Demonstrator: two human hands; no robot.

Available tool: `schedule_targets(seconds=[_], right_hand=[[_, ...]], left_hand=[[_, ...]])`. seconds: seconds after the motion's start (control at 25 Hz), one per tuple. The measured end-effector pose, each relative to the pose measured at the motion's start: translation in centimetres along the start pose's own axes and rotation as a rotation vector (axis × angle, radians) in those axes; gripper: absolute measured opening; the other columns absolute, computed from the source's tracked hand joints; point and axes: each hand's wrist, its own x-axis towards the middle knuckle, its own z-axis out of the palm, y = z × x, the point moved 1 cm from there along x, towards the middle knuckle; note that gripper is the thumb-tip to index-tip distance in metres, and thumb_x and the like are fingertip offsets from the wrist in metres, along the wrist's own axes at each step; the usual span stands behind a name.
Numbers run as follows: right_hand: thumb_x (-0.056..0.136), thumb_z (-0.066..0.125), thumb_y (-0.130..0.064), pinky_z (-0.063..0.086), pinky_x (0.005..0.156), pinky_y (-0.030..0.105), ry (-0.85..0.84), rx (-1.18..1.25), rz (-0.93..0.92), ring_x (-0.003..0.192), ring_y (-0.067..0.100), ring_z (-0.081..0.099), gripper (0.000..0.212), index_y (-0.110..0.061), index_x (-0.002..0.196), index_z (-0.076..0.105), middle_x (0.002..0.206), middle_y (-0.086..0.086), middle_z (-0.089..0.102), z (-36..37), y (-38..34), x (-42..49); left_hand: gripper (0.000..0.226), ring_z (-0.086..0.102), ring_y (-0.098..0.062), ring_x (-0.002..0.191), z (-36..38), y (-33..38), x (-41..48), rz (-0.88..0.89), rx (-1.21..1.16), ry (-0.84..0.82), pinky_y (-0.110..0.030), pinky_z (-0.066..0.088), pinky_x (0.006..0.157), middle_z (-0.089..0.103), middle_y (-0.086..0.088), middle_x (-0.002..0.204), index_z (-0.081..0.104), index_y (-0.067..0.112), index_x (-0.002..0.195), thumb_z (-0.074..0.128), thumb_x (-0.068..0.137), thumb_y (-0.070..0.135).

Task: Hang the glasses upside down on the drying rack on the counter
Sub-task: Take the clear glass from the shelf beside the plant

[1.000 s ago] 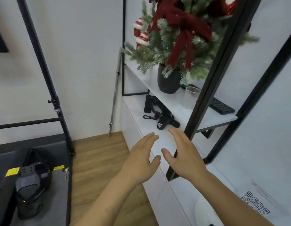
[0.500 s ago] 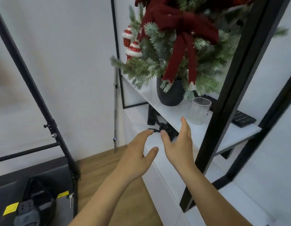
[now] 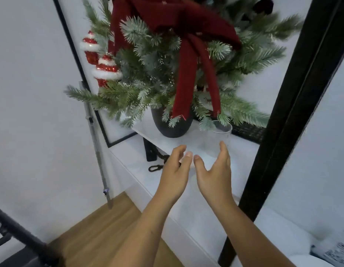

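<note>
Hovering side by side in front of the shelving, both hands are empty. The fingertips (image 3: pixel 223 147) of the right hand (image 3: pixel 215 176) are straight and close together, pointing upward. From where I stand they overlap the lower part of the clear straight-sided drinking glass (image 3: pixel 219 132); I cannot tell whether they touch it. The thumb of that hand is spread well away from the fingers, so the palm forms an open cup facing left. The left hand (image 3: pixel 174 172) mirrors it, with fingers gently curved and held together, thumb apart and palm turned toward its partner. The two thumbs are very near each other, with a narrow gap between them.

The glass stands upright, mouth up, on the upper white shelf board (image 3: pixel 178 144), just to the right of a dark grey rounded plant pot (image 3: pixel 172 127). In the pot is a small artificial pine tree with frosted needle tips (image 3: pixel 140 93), and its lowest sprigs hang over the rim of the glass. A dark red fabric bow (image 3: pixel 186 78) trails its tails down the front of the tree. Red-and-white glittered ornaments (image 3: pixel 105 69) hang on the tree's left side. Behind the glass, at the back of the shelf, lies a black keyboard (image 3: pixel 248 130).

Below the shelf, a white counter top (image 3: pixel 136 170) carries a black strap with a clip (image 3: pixel 154 167). A thick black metal upright (image 3: pixel 279 143) of the shelving crosses the view to the right of the hands. A thin silver pole (image 3: pixel 96 147) leans against the white wall on the left, above a wooden floor (image 3: pixel 101 228).
</note>
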Motion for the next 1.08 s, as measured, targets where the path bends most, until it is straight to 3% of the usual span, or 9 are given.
schedule_targets(seconds=[0.12, 0.4, 0.48, 0.56, 0.64, 0.76, 0.84, 0.96, 1.08], right_hand=[[0.093, 0.063, -0.033, 0.019, 0.104, 0.019, 0.100, -0.036, 0.043, 0.146, 0.016, 0.024, 0.080, -0.017, 0.154, 0.015, 0.161, 0.002, 0.023, 1.7, 0.0, 0.7], [0.087, 0.070, -0.028, 0.017, 0.101, 0.013, 0.295, -0.190, 0.125, 0.144, 0.021, 0.026, 0.090, -0.010, 0.154, 0.013, 0.159, 0.010, 0.025, 3.3, 0.6, 4.5], [0.080, 0.075, -0.033, 0.024, 0.107, 0.019, 0.323, -0.225, 0.171, 0.142, 0.024, 0.031, 0.097, -0.008, 0.153, 0.017, 0.156, 0.012, 0.030, 3.2, 1.1, 5.8], [0.069, 0.078, -0.039, 0.041, 0.108, 0.036, 0.350, -0.248, 0.216, 0.132, 0.027, 0.046, 0.100, -0.006, 0.147, 0.026, 0.143, 0.012, 0.046, 2.9, 1.3, 7.2], [0.067, 0.080, -0.036, 0.052, 0.088, 0.030, 0.337, -0.235, 0.291, 0.108, 0.021, 0.061, 0.091, -0.007, 0.138, 0.031, 0.113, -0.001, 0.061, 2.8, 1.8, 8.1], [0.076, 0.081, -0.026, 0.038, 0.055, 0.006, 0.319, -0.260, 0.315, 0.074, 0.003, 0.052, 0.055, -0.019, 0.112, 0.039, 0.086, -0.020, 0.047, 3.0, 2.3, 8.2], [0.074, 0.082, -0.031, 0.038, 0.057, 0.008, 0.338, -0.294, 0.284, 0.073, 0.004, 0.050, 0.054, -0.022, 0.104, 0.039, 0.086, -0.015, 0.049, 3.2, 2.3, 7.8], [0.070, 0.084, -0.035, 0.042, 0.079, 0.023, 0.344, -0.290, 0.261, 0.095, 0.013, 0.055, 0.060, -0.026, 0.108, 0.038, 0.105, -0.007, 0.056, 3.9, 2.2, 6.9], [0.069, 0.083, -0.036, 0.039, 0.067, 0.014, 0.375, -0.357, 0.198, 0.084, 0.004, 0.056, 0.054, -0.030, 0.103, 0.041, 0.096, -0.014, 0.058, 4.4, 1.9, 5.2]], left_hand=[[0.040, 0.048, -0.007, 0.128, -0.5, -0.7, 3.5, 0.019, -0.087, -0.096, -0.015, 0.035, 0.093, 0.051, 0.009, 0.140, 0.048, 0.026, 0.139, 0.040, 0.101, 0.040], [0.050, 0.040, -0.011, 0.137, 0.1, -2.1, 10.8, 0.019, -0.181, -0.337, -0.024, 0.031, 0.105, 0.042, 0.003, 0.153, 0.039, 0.020, 0.148, 0.044, 0.101, 0.036], [0.052, 0.043, -0.020, 0.137, 1.5, -2.2, 12.8, 0.026, -0.116, -0.418, -0.036, 0.034, 0.112, 0.046, -0.003, 0.151, 0.041, 0.018, 0.145, 0.043, 0.099, 0.042], [0.061, 0.052, -0.025, 0.128, 2.8, -1.7, 14.2, 0.029, -0.087, -0.498, -0.043, 0.041, 0.106, 0.055, -0.005, 0.142, 0.047, 0.020, 0.140, 0.043, 0.092, 0.057], [0.074, 0.054, -0.025, 0.127, 3.7, -1.5, 14.8, -0.017, -0.124, -0.555, -0.046, 0.041, 0.106, 0.055, -0.006, 0.142, 0.047, 0.023, 0.138, 0.042, 0.079, 0.068], [0.093, 0.047, -0.027, 0.134, 4.1, -1.7, 14.9, -0.064, -0.198, -0.618, -0.047, 0.034, 0.113, 0.048, -0.007, 0.149, 0.040, 0.027, 0.145, 0.037, 0.065, 0.074], [0.083, 0.053, -0.028, 0.127, 3.9, -1.7, 14.9, -0.105, -0.238, -0.621, -0.044, 0.039, 0.109, 0.056, -0.009, 0.140, 0.054, 0.027, 0.132, 0.038, 0.063, 0.072], [0.035, 0.061, -0.019, 0.096, 3.2, -2.0, 14.6, -0.163, -0.326, -0.586, -0.032, 0.046, 0.082, 0.066, 0.001, 0.102, 0.062, 0.027, 0.090, 0.044, 0.083, 0.056], [0.044, 0.060, -0.017, 0.102, 2.8, -2.8, 13.5, -0.131, -0.381, -0.565, -0.032, 0.046, 0.089, 0.064, -0.001, 0.109, 0.062, 0.026, 0.103, 0.044, 0.081, 0.060]])
